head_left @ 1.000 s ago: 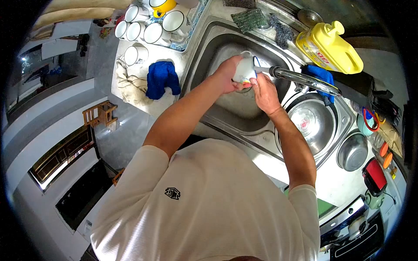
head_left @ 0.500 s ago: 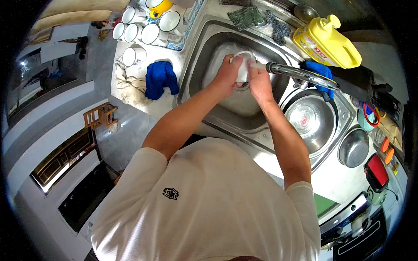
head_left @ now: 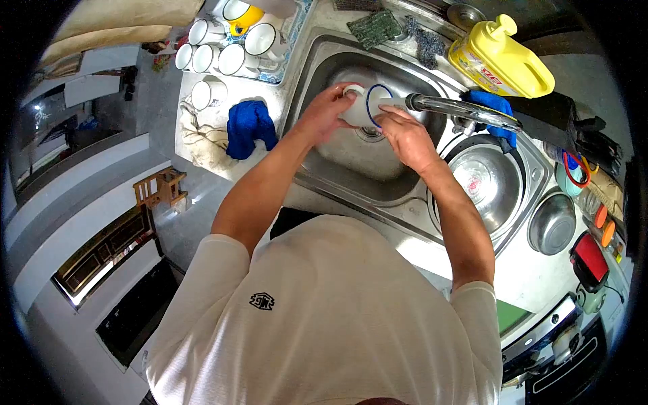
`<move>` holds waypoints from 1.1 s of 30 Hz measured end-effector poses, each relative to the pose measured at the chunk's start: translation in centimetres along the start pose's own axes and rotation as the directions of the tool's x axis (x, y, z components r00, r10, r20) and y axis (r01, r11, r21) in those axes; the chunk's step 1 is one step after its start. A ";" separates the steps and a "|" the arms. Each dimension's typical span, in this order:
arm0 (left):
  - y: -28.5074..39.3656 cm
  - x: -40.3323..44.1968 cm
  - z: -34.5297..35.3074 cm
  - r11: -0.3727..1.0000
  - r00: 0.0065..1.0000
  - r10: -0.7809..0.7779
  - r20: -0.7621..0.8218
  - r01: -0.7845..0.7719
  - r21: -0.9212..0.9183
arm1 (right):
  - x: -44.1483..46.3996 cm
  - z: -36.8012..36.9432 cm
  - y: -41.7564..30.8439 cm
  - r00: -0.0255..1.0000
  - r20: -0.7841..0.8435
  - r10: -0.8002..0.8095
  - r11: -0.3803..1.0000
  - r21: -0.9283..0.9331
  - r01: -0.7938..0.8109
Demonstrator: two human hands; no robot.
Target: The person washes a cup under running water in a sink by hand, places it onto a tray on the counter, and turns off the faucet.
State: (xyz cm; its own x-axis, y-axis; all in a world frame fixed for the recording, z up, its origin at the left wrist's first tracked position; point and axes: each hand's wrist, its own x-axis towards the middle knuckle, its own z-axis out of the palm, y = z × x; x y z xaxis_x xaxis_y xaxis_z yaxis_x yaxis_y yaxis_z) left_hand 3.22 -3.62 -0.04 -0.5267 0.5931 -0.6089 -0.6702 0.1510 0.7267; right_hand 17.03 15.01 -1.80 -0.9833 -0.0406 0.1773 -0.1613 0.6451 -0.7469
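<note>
A white mug [head_left: 356,115] with a blue rim is held over the left sink basin [head_left: 358,165], tilted with its mouth toward the faucet [head_left: 466,110]. My left hand [head_left: 325,113] is closed around the mug's base end and handle. At the rim, beside the faucet's outlet, my right hand [head_left: 408,138] has its fingers bent and pressed together at the mug's mouth. Whether those fingers grip the rim or only touch it is hard to make out.
Several white mugs [head_left: 231,60] and a yellow one [head_left: 244,15] stand at the upper left. Below them lie a blue cloth [head_left: 250,128] and a beige cloth [head_left: 202,143]. A yellow bottle [head_left: 499,61], scouring pads [head_left: 373,29] and metal bowls [head_left: 552,224] surround the sink.
The mug has turned so its blue-rimmed mouth faces the faucet. My left hand has moved left with it, and my right hand has shifted slightly down and right, its fingers now at the rim.
</note>
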 end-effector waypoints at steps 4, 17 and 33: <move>0.4 0.3 -1.8 0.762 0.970 0.244 0.002 -0.193 0.619 | -0.2 -0.7 0.3 0.995 0.052 -0.082 0.988 -0.127 0.088; 3.3 -6.1 0.5 0.165 0.954 0.253 0.159 -0.204 0.965 | -1.2 -1.9 -1.7 0.953 -0.229 0.196 0.980 0.019 -0.197; 8.5 -14.9 3.2 -0.290 0.689 0.466 0.555 -0.474 0.832 | -3.1 -4.1 -2.5 0.860 -0.363 0.359 0.908 -0.075 -0.411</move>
State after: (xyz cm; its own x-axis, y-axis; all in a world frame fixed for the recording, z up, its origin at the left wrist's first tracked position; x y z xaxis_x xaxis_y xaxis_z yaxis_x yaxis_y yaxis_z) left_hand 7.04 -8.63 16.26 -0.3850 0.9180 0.0952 0.8785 0.3329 0.3426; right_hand 20.85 16.72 2.13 -0.8730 0.4736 0.1167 0.2641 0.6600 -0.7033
